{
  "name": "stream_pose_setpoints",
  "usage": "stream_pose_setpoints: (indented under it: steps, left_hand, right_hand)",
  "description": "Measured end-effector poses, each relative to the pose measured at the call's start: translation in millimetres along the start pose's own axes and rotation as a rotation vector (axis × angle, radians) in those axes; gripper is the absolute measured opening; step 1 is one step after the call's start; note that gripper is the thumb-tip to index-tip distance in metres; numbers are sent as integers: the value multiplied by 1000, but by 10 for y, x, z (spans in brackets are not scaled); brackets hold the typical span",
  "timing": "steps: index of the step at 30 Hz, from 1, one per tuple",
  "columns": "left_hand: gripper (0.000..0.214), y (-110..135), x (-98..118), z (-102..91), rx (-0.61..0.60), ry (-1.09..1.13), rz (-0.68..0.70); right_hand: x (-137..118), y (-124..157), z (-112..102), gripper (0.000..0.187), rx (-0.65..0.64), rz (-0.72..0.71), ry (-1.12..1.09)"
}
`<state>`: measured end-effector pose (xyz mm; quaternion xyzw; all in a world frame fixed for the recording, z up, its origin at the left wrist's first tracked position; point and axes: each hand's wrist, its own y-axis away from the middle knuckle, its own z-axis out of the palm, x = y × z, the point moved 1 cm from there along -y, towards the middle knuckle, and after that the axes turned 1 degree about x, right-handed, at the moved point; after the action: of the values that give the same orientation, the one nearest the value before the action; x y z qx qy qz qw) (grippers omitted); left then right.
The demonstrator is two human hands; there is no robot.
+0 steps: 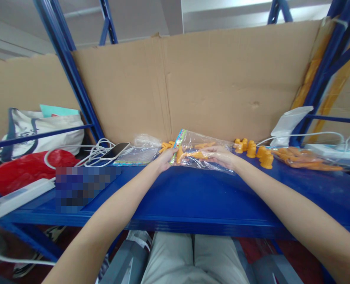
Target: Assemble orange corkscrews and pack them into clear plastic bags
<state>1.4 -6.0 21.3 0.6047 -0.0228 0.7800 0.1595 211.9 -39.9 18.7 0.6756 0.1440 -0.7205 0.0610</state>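
Above the blue tabletop, a clear plastic bag (219, 167) with a colourful printed header strip stretches between my hands. My left hand (163, 159) pinches the bag at its printed end, on the left. On the right, my right hand (221, 156) is closed on the bag, its fingertips by an orange plastic piece (197, 154). Whether those fingers are inside the film or outside it, I cannot tell. More orange pieces (166, 146) lie behind my left hand. Beside them rest flat clear bags (137, 155) with a similar printed edge.
Several orange figure-like pieces (251, 149) stand right of my hands, beside a clear bag of orange parts (306, 157). To the left are a phone (116, 151), white cables (96, 152), a red bag (29, 169) and a power strip (21, 199). A cardboard panel (207, 83) rises behind.
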Motion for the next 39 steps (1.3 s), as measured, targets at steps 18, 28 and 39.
stream_pose_setpoints:
  steps: [18, 28, 39]
  left_hand:
    - [38, 95, 51, 18, -16, -46, -48]
    - [21, 79, -28, 11, -54, -123, 52]
    - [23, -13, -66, -5, -4, -119, 7]
  right_hand:
    - [70, -23, 6, 18, -69, 67, 59]
    - [74, 18, -16, 25, -209, 74, 224]
    - [12, 12, -126, 12, -4, 81, 140]
